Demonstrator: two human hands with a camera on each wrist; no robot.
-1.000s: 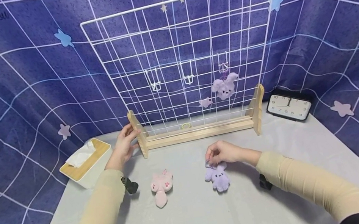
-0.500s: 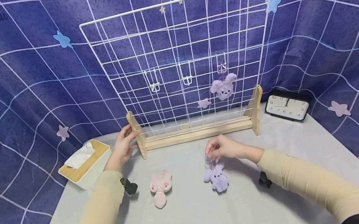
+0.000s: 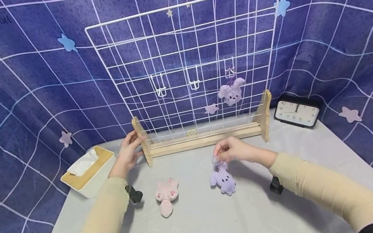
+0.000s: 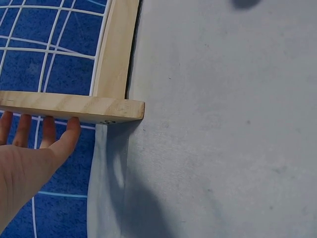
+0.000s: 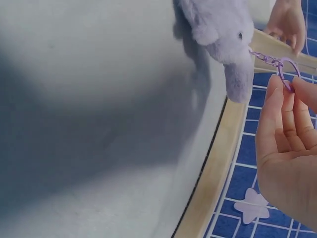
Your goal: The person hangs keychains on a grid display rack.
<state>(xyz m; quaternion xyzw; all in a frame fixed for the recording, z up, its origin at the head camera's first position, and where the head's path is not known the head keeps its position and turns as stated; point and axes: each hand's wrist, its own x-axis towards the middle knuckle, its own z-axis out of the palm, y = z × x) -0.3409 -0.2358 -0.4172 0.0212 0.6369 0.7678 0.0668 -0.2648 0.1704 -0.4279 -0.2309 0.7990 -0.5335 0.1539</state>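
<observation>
My right hand [image 3: 233,150] pinches the purple key ring [image 5: 286,74] of a fluffy lilac plush keychain [image 3: 225,180] between thumb and fingers. A short chain links ring and plush, which dangles below the hand; whether its lower end touches the table I cannot tell. My left hand [image 3: 128,153] rests its fingertips against the outer side of the wooden stand's left end [image 4: 74,105], fingers fairly straight. A pink plush keychain [image 3: 166,197] lies on the table between the arms. Another lilac plush [image 3: 232,93] hangs from the right hook on the white wire grid [image 3: 187,48].
Two more white hooks, a left one [image 3: 160,91] and a middle one [image 3: 194,84], are on the grid. A tissue box [image 3: 88,170] stands at the left, a clock [image 3: 297,112] at the right. A yellow ring [image 3: 191,133] shows near the stand's wooden base [image 3: 206,141].
My right hand has risen slightly and moved toward the grid, drawing the lilac plush up by its ring. The left hand keeps its place on the stand.
</observation>
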